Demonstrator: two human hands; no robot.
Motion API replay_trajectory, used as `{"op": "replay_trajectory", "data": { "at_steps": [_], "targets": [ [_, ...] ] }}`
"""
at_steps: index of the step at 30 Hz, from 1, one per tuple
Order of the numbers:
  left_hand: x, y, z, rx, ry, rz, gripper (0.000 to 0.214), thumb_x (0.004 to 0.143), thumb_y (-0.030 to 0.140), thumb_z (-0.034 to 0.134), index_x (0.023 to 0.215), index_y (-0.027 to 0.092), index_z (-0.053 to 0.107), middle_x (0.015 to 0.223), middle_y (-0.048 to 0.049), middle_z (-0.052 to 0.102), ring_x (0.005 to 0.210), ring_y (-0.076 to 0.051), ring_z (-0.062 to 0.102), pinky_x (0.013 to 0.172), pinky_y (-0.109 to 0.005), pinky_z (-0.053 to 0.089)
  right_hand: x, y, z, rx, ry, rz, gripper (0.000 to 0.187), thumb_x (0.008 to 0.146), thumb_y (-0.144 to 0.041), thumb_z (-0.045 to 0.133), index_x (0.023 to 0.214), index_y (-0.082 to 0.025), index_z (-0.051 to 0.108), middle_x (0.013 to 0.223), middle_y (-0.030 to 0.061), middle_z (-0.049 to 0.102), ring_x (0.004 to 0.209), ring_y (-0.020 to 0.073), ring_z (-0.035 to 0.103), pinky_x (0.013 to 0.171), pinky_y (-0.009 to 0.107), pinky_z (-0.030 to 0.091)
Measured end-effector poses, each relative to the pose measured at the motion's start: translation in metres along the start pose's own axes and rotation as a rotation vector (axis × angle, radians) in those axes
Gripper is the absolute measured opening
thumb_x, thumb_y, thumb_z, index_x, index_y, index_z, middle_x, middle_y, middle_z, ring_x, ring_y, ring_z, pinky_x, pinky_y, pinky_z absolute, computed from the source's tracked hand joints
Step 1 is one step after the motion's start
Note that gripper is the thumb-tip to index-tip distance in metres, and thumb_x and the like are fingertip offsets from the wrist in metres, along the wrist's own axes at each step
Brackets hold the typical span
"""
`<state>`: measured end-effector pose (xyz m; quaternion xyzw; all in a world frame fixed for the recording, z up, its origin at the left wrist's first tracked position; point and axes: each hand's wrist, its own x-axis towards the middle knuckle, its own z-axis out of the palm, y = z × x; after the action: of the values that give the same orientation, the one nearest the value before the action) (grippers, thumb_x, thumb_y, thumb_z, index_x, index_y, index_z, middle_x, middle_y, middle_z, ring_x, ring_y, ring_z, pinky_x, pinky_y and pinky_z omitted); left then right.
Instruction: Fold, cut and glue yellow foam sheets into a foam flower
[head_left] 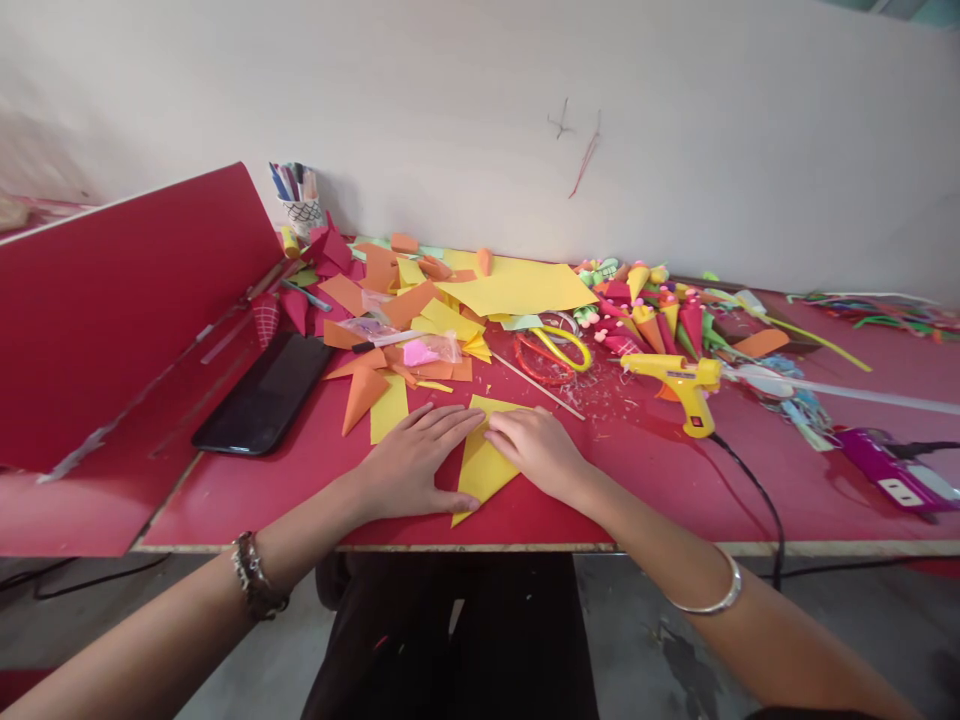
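Observation:
A folded yellow paper piece (480, 465) lies on the red table (645, 490) near its front edge. My left hand (412, 460) rests flat on the table with its fingers stretched out, the fingertips on the paper's left edge. My right hand (536, 445) presses down on the paper's upper right part, fingers flat and together. Neither hand grips anything.
A black phone (262, 395) lies to the left by a red divider board (112, 300). Orange and yellow paper scraps (405, 310), yellow-handled scissors (562, 345), a yellow glue gun (682, 380) with its cord, paper cones (660, 310), a pen cup (300, 205) and a purple power strip (892, 475) crowd the table.

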<state>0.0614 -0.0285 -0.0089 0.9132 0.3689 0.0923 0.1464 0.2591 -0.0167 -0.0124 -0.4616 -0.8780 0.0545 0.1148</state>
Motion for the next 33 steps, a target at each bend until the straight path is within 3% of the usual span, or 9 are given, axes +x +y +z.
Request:
{"op": "replay_trajectory", "data": {
  "at_steps": [5, 13, 27, 33],
  "targets": [
    [-0.005, 0.001, -0.004, 0.002, -0.005, 0.024, 0.079, 0.069, 0.062, 0.047, 0.134, 0.027, 0.020, 0.138, -0.0058, 0.028, 0.122, -0.026, 0.030, 0.102, -0.043, 0.021, 0.001, -0.002, -0.001, -0.049, -0.006, 0.004, 0.017, 0.086, -0.024, 0.040, 0.081, -0.019, 0.055, 0.076, 0.0007, 0.064, 0.072, 0.0134, 0.056, 0.059, 0.024, 0.027],
    [-0.013, 0.007, -0.011, -0.038, -0.039, 0.088, 0.046, 0.075, 0.047, 0.049, 0.119, 0.032, 0.047, 0.128, -0.0028, 0.042, 0.119, -0.025, 0.034, 0.099, -0.044, 0.026, 0.001, -0.004, -0.001, -0.070, -0.009, 0.004, 0.024, 0.087, -0.025, 0.037, 0.071, -0.017, 0.052, 0.066, 0.0002, 0.059, 0.063, 0.0107, 0.051, 0.055, 0.024, 0.020],
    [-0.020, 0.013, -0.017, -0.009, -0.116, 0.045, 0.049, 0.078, 0.047, 0.044, 0.125, 0.036, 0.037, 0.136, 0.0021, 0.033, 0.121, -0.025, 0.032, 0.100, -0.045, 0.023, 0.001, -0.005, -0.002, -0.062, -0.018, 0.022, 0.023, 0.087, -0.025, 0.036, 0.072, -0.017, 0.050, 0.065, -0.0001, 0.057, 0.061, 0.0100, 0.049, 0.056, 0.024, 0.021],
    [-0.020, 0.011, -0.016, -0.005, -0.140, 0.015, 0.054, 0.075, 0.049, 0.047, 0.126, 0.040, 0.034, 0.140, 0.0041, 0.026, 0.125, -0.026, 0.025, 0.102, -0.048, 0.018, -0.001, -0.005, -0.008, -0.088, 0.000, 0.019, 0.017, 0.086, -0.027, 0.039, 0.081, -0.016, 0.052, 0.073, 0.0030, 0.057, 0.069, 0.0141, 0.051, 0.061, 0.025, 0.030]
  ]
}}
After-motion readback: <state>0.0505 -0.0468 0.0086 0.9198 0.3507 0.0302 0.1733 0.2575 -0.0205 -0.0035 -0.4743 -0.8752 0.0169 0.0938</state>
